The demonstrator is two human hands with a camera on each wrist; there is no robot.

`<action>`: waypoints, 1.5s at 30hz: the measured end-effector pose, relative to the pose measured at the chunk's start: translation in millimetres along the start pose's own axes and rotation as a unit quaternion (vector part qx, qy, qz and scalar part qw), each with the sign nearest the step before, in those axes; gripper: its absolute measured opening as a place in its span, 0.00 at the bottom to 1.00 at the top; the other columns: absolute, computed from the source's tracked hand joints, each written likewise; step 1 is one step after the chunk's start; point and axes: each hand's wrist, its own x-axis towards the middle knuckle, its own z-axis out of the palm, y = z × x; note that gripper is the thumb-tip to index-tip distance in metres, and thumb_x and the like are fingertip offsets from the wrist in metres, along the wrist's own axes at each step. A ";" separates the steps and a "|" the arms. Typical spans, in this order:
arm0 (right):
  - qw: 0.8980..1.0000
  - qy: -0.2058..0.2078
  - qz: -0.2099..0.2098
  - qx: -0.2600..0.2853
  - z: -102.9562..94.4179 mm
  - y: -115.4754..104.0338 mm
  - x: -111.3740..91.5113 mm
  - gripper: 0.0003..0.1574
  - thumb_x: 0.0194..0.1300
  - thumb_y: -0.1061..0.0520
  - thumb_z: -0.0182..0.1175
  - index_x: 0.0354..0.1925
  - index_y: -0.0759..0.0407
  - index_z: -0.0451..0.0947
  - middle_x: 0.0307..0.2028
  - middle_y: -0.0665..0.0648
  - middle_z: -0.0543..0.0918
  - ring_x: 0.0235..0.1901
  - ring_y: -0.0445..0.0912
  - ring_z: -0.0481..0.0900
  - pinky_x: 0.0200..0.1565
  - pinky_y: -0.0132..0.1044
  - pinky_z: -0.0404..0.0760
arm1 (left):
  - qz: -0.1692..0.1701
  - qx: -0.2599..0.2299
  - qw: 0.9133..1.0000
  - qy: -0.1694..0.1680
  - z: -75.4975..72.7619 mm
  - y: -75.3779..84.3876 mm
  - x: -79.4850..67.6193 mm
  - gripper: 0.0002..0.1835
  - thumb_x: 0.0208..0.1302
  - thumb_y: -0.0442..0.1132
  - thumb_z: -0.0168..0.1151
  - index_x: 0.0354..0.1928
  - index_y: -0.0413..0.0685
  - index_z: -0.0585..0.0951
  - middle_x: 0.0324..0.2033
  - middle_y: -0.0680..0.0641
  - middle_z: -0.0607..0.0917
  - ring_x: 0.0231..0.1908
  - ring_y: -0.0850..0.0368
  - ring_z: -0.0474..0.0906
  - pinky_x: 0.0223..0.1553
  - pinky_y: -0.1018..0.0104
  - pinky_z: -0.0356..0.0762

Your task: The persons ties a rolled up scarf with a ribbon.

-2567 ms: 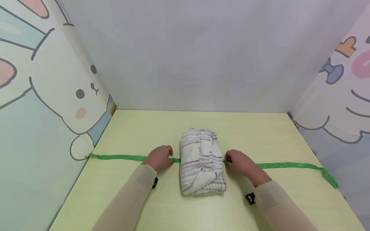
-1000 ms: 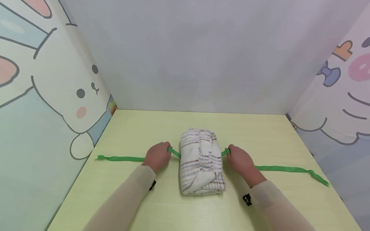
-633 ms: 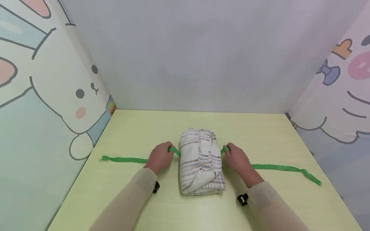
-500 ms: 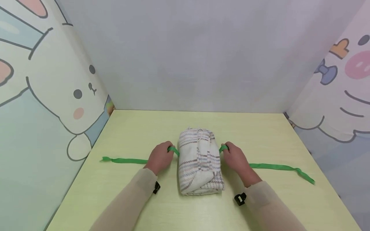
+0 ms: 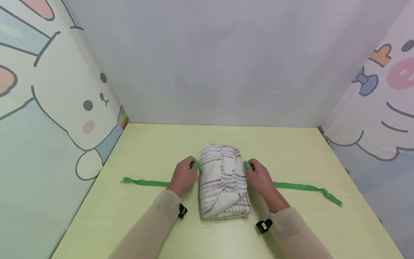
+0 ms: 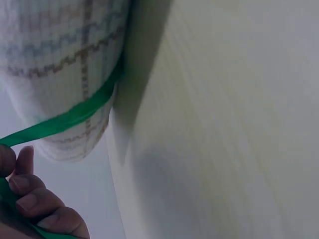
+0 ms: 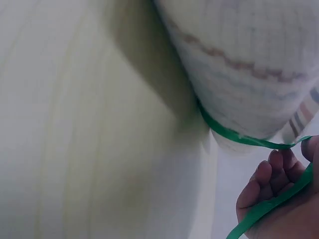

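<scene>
A folded, striped white cloth (image 5: 213,187) lies as a bundle on the table between my hands. A green ribbon (image 5: 299,186) runs under it and comes up on both sides. At the bundle's left edge my left hand (image 5: 185,176) pinches the ribbon between thumb and fingers. My right hand (image 5: 260,178) pinches it the same way at the right edge. In the left wrist view the ribbon (image 6: 70,118) slants taut up the cloth's side. From the right wrist view, the ribbon (image 7: 244,139) hugs the cloth, and its tail crosses the palm.
The pale yellow-green table (image 5: 155,144) meets a grey back wall (image 5: 210,72). Side walls carry cartoon prints, a rabbit (image 5: 71,90) at left and a pink-cheeked figure (image 5: 401,75) at right. The ribbon's loose tails lie outward on both sides.
Both hands first raised the ribbon off the table beside the cloth, then drew inward to its edges. The ribbon's loose tails slid inward along the table. The bundle stayed in place.
</scene>
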 end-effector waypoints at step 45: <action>0.981 0.050 -0.018 -0.184 -4.9 -50.0 -13.4 0.17 0.68 0.48 0.60 0.31 0.58 0.69 0.21 0.53 0.67 0.17 0.47 0.62 0.21 0.40 0.60 | 0.045 0.171 0.982 0.070 13.8 50.2 2.3 0.12 0.63 0.47 0.68 0.38 0.48 0.77 0.30 0.52 0.78 0.31 0.55 0.73 0.35 0.59 0.73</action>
